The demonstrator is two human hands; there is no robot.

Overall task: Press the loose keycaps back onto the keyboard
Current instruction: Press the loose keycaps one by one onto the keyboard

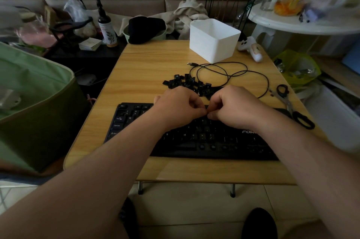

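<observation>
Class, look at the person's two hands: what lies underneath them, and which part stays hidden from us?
Under the left hand and right hand lies the black keyboard. Its upper middle rows are covered, so any keycap held between the curled fingers cannot be seen.

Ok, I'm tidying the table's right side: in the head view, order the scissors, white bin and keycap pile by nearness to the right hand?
1. Keycap pile: just beyond the right hand, slightly left.
2. Scissors: to its right, at the table edge.
3. White bin: farthest, at the back.
</observation>
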